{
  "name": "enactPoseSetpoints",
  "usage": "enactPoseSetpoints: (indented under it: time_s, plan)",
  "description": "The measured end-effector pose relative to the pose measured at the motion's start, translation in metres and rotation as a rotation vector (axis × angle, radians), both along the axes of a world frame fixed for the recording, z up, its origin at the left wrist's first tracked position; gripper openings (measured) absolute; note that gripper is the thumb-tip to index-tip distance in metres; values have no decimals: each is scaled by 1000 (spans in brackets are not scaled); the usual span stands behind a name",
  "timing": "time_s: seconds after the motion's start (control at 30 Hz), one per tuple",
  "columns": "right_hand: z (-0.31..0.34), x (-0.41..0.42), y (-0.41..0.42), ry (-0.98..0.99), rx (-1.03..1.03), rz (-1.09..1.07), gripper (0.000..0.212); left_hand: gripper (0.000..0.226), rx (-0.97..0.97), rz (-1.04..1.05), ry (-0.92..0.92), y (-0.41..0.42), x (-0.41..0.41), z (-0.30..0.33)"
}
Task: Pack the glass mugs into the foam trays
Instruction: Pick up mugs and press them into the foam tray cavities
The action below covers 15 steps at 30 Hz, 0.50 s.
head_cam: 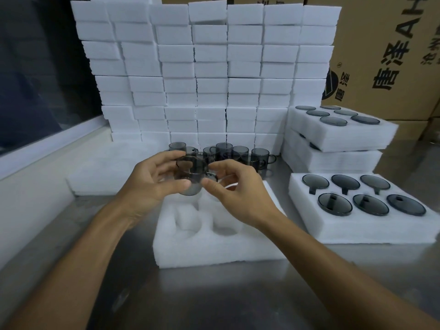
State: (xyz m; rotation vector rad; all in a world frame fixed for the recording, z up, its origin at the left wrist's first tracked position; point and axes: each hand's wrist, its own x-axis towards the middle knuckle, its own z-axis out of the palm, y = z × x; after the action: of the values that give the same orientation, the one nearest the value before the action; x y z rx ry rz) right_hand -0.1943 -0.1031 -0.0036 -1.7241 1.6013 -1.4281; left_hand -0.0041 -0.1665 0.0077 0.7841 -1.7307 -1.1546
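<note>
I hold one smoky grey glass mug (190,173) in the air above a white foam tray (214,244) whose visible round pockets are vacant. My left hand (152,179) wraps round the mug's body. My right hand (235,186) pinches the mug's handle with thumb and forefinger. Several more grey mugs (228,152) stand in a cluster on the steel table just behind my hands.
A packed foam tray (352,225) with six mugs lies at the right, with stacked filled trays (338,139) behind it. A wall of white foam blocks (204,75) rises at the back, cardboard cartons (390,55) at the right, flat foam sheets (104,172) at the left.
</note>
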Motion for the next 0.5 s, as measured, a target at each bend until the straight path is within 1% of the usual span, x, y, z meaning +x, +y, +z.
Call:
enactPoseSetpoints:
  time_s: [0.07,0.1,0.2,0.3,0.5]
  plan:
    - [-1,-1,-2,11,25,10,17,54,12,-5,-21,-3,3,-4]
    - [-2,-1,-2,12,37,21,15,50,19,-6,-42,-3,3,-6]
    - [-4,-2,-4,18,61,66,17,48,37,19,-79,-4,5,-9]
    - [-6,-3,-4,6,86,134,18,53,31,38,-82,-6,10,-10]
    - [-8,-4,-4,5,52,174,22,49,32,18,-96,-6,10,-13]
